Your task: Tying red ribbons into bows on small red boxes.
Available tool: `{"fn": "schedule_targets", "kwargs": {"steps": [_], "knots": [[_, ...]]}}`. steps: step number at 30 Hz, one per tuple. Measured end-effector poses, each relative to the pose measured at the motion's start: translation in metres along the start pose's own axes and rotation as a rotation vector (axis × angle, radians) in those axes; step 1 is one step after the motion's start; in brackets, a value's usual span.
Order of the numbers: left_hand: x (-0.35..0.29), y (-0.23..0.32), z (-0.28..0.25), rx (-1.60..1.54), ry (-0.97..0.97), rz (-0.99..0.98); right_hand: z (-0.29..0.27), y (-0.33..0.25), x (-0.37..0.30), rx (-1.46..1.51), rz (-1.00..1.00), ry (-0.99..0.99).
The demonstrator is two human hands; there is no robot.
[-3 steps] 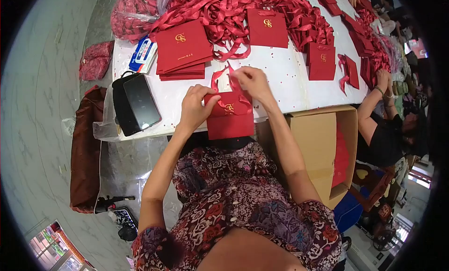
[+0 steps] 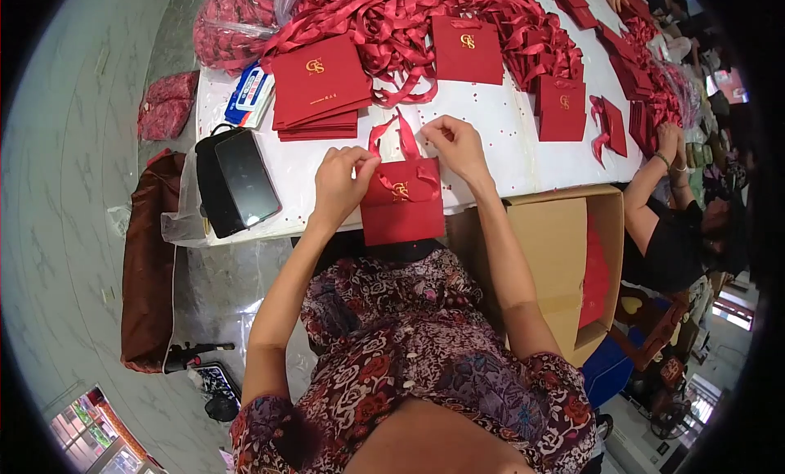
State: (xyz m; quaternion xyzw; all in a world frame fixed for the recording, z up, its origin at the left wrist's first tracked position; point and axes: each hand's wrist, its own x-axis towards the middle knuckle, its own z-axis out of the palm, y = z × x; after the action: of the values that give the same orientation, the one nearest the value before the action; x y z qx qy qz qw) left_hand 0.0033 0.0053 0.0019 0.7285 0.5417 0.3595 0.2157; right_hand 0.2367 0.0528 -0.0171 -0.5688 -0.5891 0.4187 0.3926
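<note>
A red paper bag [image 2: 402,220] with a gold emblem lies flat before me, its lower end past the table's front edge. A red satin ribbon [image 2: 407,139] rises in a loop from its top, with ends lying across its front. My left hand [image 2: 342,181] is closed at the bag's upper left corner, thumb and forefinger pinching the ribbon there. Just right of the loop, my right hand [image 2: 459,148] hovers apart from the bag. Its fingers are curled into a pinch; whatever they may hold is too small to make out.
A stack of red bags [image 2: 320,81] and a heap of red ribbons [image 2: 352,20] lie beyond. To the left are a phone [image 2: 249,188] on a black pouch and a blue-white packet [image 2: 249,96]. A cardboard box [image 2: 544,261] stands right; a co-worker's arms [image 2: 650,204] reach in farther right.
My right hand has drawn right, away from the ribbon loop. My left thumb has slid off the bag's front toward its upper left corner.
</note>
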Motion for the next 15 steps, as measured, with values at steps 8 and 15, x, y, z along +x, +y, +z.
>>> {"fn": "schedule_targets", "kwargs": {"steps": [8,15], "knots": [[0.022,0.003,0.015,0.16,-0.001,-0.095,0.03,-0.034,0.0,-0.491,0.025,-0.056],[0.028,-0.006,0.028,0.188,-0.063,-0.212,0.03,-0.017,-0.003,-0.247,-0.014,-0.026]]}}
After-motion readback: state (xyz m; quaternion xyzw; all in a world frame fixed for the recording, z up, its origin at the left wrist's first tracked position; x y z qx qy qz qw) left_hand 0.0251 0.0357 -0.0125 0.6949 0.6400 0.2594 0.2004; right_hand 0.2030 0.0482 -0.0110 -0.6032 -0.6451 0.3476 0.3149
